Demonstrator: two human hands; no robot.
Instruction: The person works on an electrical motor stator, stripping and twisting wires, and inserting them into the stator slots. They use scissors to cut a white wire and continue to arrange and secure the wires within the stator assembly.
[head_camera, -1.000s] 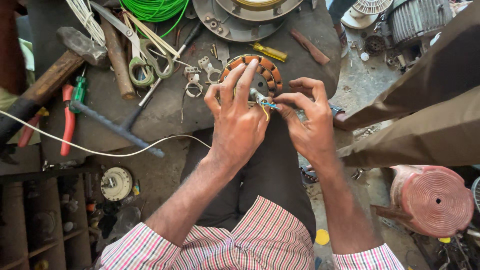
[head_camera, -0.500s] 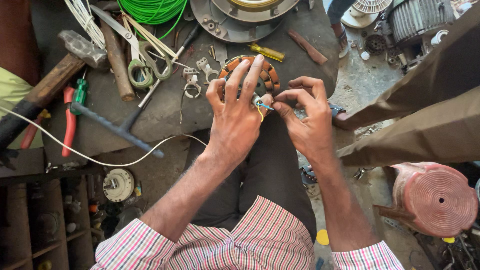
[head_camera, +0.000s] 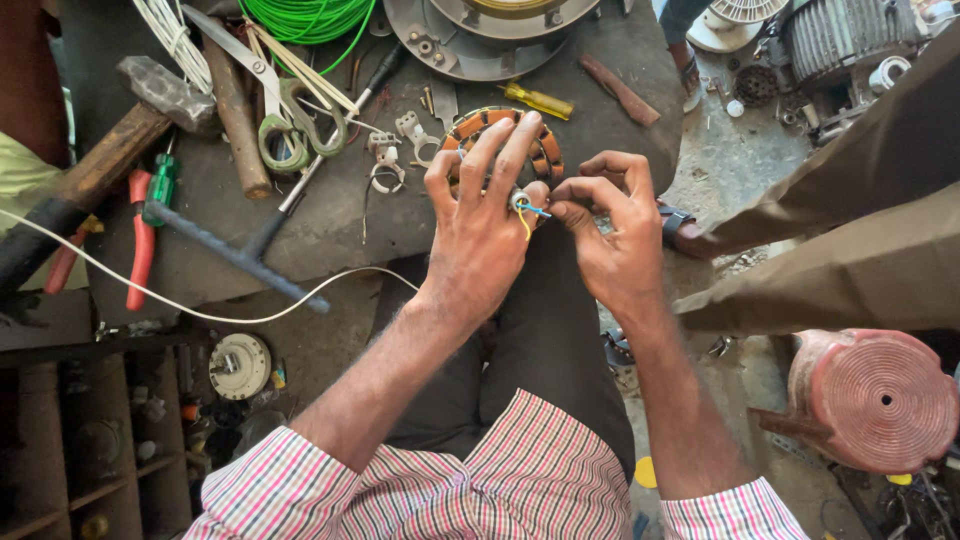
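Note:
My left hand (head_camera: 485, 215) grips a round motor stator (head_camera: 548, 152) with orange-brown copper windings, fingers spread over its top, at the front edge of a dark workbench (head_camera: 330, 220). My right hand (head_camera: 615, 225) pinches thin blue and yellow wire leads (head_camera: 528, 212) that come off the stator, right beside my left thumb. Both hands touch at the wires, above my lap in dark trousers.
On the bench lie a hammer (head_camera: 110, 150), red pliers (head_camera: 140, 240), a green screwdriver (head_camera: 160, 185), scissors (head_camera: 290, 120), a yellow screwdriver (head_camera: 538, 100), green cable (head_camera: 310, 18) and a metal motor housing (head_camera: 490, 35). Another person's legs (head_camera: 850, 200) stand right. A red coil (head_camera: 880, 400) sits lower right.
Both hands have stayed on the stator. My right fingers have shifted closer to the left thumb, working the wire leads; the view has tilted slightly.

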